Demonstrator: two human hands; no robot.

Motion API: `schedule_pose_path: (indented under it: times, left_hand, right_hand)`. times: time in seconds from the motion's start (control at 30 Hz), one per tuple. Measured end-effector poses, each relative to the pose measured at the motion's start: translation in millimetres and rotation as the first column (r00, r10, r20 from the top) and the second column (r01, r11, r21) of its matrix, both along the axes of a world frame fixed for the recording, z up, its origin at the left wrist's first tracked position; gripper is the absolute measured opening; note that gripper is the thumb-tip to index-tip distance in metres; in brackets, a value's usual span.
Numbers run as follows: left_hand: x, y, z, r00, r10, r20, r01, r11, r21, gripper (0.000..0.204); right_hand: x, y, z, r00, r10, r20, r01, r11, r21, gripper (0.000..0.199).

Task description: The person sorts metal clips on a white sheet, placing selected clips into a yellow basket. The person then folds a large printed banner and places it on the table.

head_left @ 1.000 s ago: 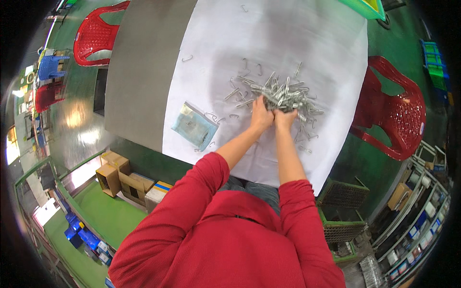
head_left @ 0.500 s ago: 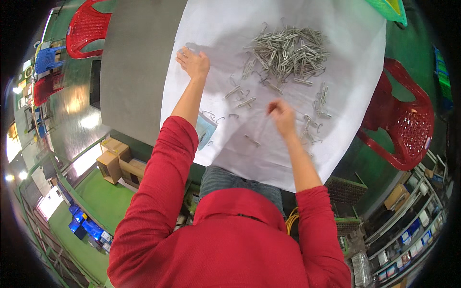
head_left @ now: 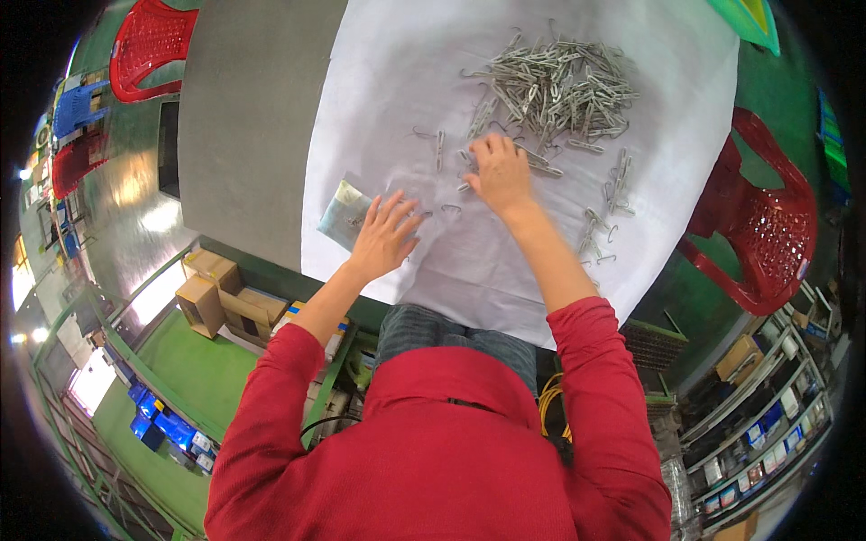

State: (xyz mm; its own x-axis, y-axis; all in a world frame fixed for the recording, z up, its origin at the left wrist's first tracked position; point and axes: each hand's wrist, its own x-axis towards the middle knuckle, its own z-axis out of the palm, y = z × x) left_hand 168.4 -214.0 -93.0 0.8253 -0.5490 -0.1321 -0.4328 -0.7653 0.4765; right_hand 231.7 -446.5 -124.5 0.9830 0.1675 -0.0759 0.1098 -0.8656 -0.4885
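Observation:
My left hand (head_left: 385, 236) is spread open over the near right end of a flat, pale blue bag (head_left: 346, 215) on the white cloth. Small wire hooks lie by its fingertips. My right hand (head_left: 502, 176) reaches palm-down over loose grey hooked clips at the near edge of a large clip pile (head_left: 564, 90). Thumb and fingers look apart, with clips under and beside them; the fingertips are partly hidden. One hooked clip (head_left: 439, 151) lies alone to the left of the right hand.
More clips (head_left: 619, 180) trail down the right side of the white cloth (head_left: 424, 54). A green basket (head_left: 753, 18) stands at the far right corner. A grey tabletop (head_left: 253, 135) adjoins on the left. Red chairs (head_left: 762, 216) and cardboard boxes (head_left: 203, 302) are around the table.
My left hand has come nearer and right, from the cloth's left edge to the bag. The bag has shifted left and away. My right hand has moved left and farther, to the loose clips.

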Motion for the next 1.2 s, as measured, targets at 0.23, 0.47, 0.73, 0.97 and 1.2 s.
schedule_pose_path:
  times: [0.23, 0.47, 0.73, 0.97, 1.2]
  left_hand:
    - [32, 28, -35, 0.940, 0.328, 0.099, -0.333, 0.942, 0.035, 0.020]
    - [71, -83, -47, 0.825, 0.548, 0.138, -0.552, 0.834, -0.006, 0.018]
    - [83, -92, -42, 0.848, 0.345, -0.402, -0.438, 0.883, -0.167, 0.020]
    - [90, -81, -17, 0.203, -0.055, -0.978, -0.748, 0.636, -0.191, 0.033]
    - [38, -163, -19, 0.987, 0.085, -0.137, -0.077, 0.995, 0.063, 0.063]
  right_hand:
    - [-25, -6, -14, 0.980, -0.157, -0.119, 0.147, 0.985, -0.093, 0.018]
    - [-13, -51, -16, 0.935, -0.353, 0.022, 0.353, 0.936, -0.010, 0.015]
    - [-15, -67, -9, 0.930, -0.340, -0.140, 0.350, 0.935, 0.053, 0.012]
    - [-56, -170, -2, 0.625, -0.282, -0.728, 0.776, 0.129, 0.617, 0.024]
    - [-19, -211, -25, 0.567, -0.773, -0.286, 0.742, 0.629, -0.230, 0.043]
